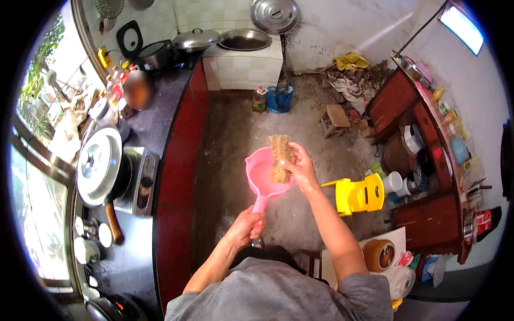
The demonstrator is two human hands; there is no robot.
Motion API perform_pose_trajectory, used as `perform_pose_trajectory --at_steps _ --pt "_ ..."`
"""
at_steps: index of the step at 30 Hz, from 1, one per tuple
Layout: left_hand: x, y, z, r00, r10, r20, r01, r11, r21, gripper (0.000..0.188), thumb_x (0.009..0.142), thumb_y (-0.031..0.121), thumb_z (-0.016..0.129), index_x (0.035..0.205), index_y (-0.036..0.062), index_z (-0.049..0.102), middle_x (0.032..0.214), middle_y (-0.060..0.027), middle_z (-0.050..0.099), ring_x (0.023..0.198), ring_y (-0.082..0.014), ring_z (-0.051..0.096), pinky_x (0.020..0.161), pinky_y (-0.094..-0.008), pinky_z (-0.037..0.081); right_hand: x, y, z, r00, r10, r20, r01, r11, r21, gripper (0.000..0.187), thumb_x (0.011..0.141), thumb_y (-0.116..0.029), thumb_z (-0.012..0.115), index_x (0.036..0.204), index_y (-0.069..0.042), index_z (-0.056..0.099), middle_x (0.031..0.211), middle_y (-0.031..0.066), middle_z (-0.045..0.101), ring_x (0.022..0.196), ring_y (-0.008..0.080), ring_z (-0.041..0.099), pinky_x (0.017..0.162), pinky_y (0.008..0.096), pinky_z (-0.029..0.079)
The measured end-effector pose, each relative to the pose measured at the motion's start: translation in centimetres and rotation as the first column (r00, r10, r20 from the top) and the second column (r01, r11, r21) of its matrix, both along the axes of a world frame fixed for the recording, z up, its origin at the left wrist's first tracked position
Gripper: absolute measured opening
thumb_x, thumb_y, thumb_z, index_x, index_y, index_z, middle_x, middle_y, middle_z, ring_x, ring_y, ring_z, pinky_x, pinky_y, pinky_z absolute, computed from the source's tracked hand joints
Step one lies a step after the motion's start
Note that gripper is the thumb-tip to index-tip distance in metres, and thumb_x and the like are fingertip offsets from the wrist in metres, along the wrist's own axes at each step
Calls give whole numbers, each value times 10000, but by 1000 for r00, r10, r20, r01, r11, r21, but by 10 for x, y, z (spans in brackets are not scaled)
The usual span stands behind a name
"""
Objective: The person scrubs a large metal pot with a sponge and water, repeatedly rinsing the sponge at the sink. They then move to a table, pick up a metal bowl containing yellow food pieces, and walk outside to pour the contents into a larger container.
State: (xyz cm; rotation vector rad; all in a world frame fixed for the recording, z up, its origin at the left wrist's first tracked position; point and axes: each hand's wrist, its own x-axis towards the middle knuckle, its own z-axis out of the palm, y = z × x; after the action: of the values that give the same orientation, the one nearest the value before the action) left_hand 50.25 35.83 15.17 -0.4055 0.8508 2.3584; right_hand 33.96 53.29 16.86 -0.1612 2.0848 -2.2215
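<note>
A pink plastic water ladle with a round bowl and a pouring lip is held out in front of my body. My left hand is closed around its handle, and the bowl points away from me. In my right hand is a long, tan, fibrous loofah, gripped at its right side between thumb and fingers. The loofah stands roughly lengthwise over the right part of the ladle's bowl and hides some of it. Whether the two touch cannot be told.
Along the left runs a dark counter with a gas stove and a lidded pan. A yellow plastic chair is to my right. Beyond are a wooden stool, an oil bottle and a blue bag.
</note>
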Motion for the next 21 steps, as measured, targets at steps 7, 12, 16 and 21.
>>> perform_pose_trajectory --at_steps 7,12,16,21 --pt "-217 -15 14 997 -73 -31 74 997 24 265 867 72 514 1118 48 434 630 -2 431 394 -75 336 328 -216 237 -194 0 1 1000 -17 25 19 997 -73 589 756 23 648 1303 13 432 1170 100 567 1015 162 573 867 285 472" --pt "-369 -51 9 998 -48 -27 45 994 -98 267 868 75 515 1124 58 445 635 -6 435 395 -79 341 329 -214 240 -341 -46 -14 998 35 58 -26 988 -153 473 813 25 603 1270 32 481 1183 89 567 1017 128 560 876 253 445" --pt "-473 -105 16 998 63 -31 -67 989 -133 278 853 74 536 1122 67 465 634 -16 442 395 -79 349 325 -215 244 -473 -110 -19 993 106 56 -95 980 -172 504 776 3 637 1262 21 504 1191 111 578 1064 151 550 910 277 439" --pt "-596 -175 28 973 222 -59 -230 950 -210 189 856 74 528 1015 85 426 656 -29 464 382 -88 353 322 -222 244 -619 -193 -28 984 135 116 -109 973 -203 446 789 -47 662 1214 8 538 1130 100 599 1004 151 571 869 280 455"
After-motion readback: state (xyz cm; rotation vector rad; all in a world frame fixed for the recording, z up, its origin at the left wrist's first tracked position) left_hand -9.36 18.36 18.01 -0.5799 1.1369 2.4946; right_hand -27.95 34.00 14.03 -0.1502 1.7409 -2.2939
